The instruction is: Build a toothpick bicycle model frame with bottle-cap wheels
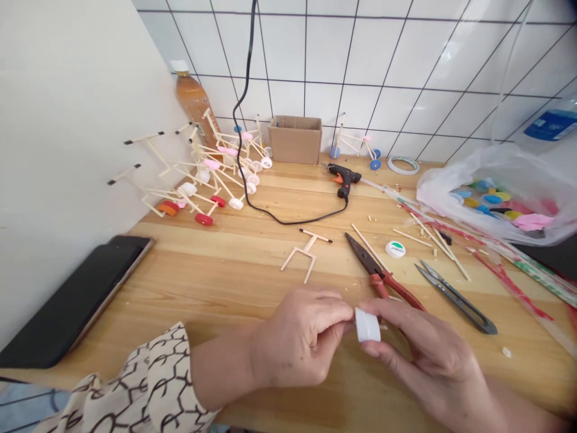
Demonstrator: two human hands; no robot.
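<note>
Between the thumb and fingers of my right hand [433, 355] is a white bottle cap [368, 325], held on its edge. My left hand [302, 340] is closed in a pinch right against the cap's left face; what its fingertips hold is hidden. Just beyond my hands lie red-handled pliers [376, 276] with their jaws pointing away. A small frame of glued wooden sticks [309, 249] with dark-tipped ends rests in front of my left hand. Farther right, another white cap with a green mark [395, 249] lies near loose sticks [433, 237].
Thread snips [457, 297] lie at right. A glue gun [343, 178] with its black cord [270, 213] sits behind. Stick models with cap wheels [216, 174] crowd the left, near a drink bottle [193, 99]. A cardboard box [295, 144], tape roll [403, 165] and bag of caps [433, 189] stand farther back.
</note>
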